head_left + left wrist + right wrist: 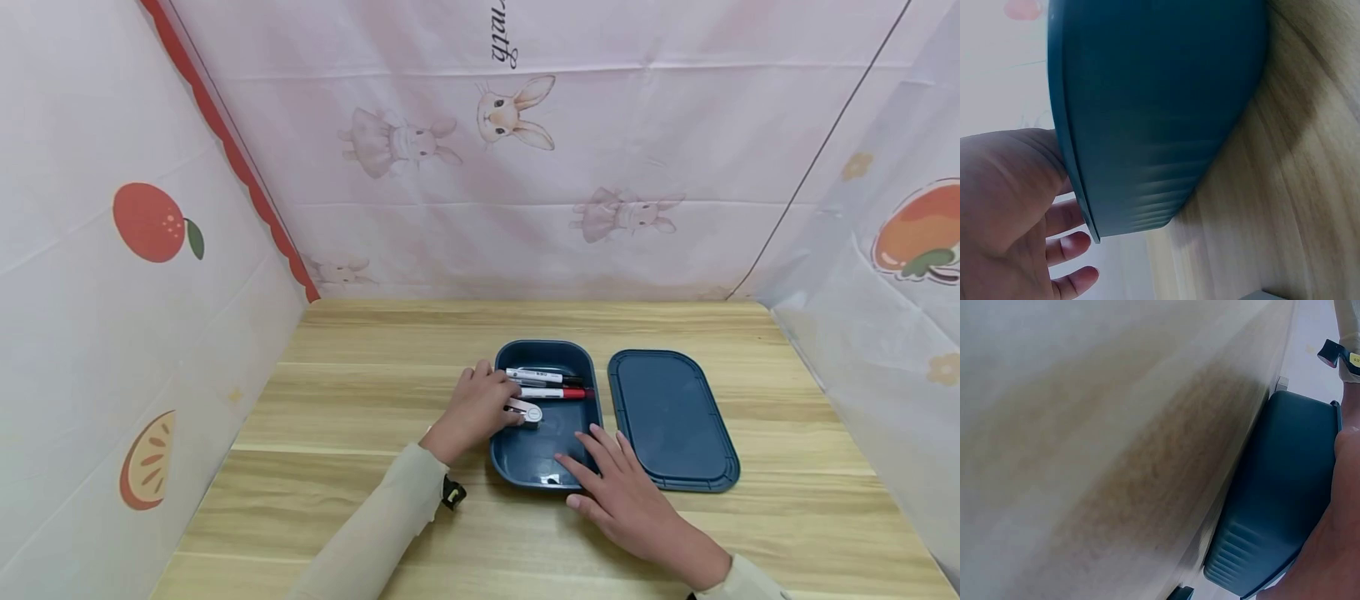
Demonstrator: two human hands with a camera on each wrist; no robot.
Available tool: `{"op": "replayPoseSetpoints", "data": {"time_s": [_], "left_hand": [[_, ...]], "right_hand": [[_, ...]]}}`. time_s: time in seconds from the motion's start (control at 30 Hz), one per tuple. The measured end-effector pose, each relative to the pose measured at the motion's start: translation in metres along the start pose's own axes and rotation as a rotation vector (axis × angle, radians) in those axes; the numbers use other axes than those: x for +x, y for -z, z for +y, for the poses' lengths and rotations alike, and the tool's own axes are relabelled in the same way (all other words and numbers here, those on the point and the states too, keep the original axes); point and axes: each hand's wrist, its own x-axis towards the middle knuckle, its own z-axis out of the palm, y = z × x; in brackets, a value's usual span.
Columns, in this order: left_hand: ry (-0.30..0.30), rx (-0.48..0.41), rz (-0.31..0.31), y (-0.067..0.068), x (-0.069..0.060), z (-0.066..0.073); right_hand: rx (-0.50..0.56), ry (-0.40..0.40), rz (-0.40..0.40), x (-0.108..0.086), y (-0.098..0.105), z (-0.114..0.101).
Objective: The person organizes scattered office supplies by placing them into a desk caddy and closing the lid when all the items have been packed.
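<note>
white stapler (532,412), seemingly in left fingers (507,387)

White-topped object (532,413) partly behind left hand (480,406)

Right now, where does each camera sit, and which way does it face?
Head: on the head, facing forward and down at the box, lid and table; left hand, right hand, sleeves show.
Left wrist: worn there, facing the box's outside; part of the left hand shows.
Right wrist: worn there, facing table and box; part of the right hand and left sleeve show.
Both wrist views share the box's outer wall.
</note>
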Motion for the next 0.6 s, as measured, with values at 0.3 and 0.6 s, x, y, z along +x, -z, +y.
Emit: {"op": "replayPoseSetpoints", "data": {"time_s": [0.3, 0.6], "left_hand": [[0.018, -0.012, 0.012, -0.0002, -0.0017, 0.0004], [-0.004, -0.097, 0.063, 0.0068, -0.0094, -0.0024]], "right_hand": [[-0.014, 0.006, 0.005, 0.0005, -0.0008, 0.0004], [-0.009, 0.012, 0.01, -0.0001, -0.0015, 0.0013]]}}
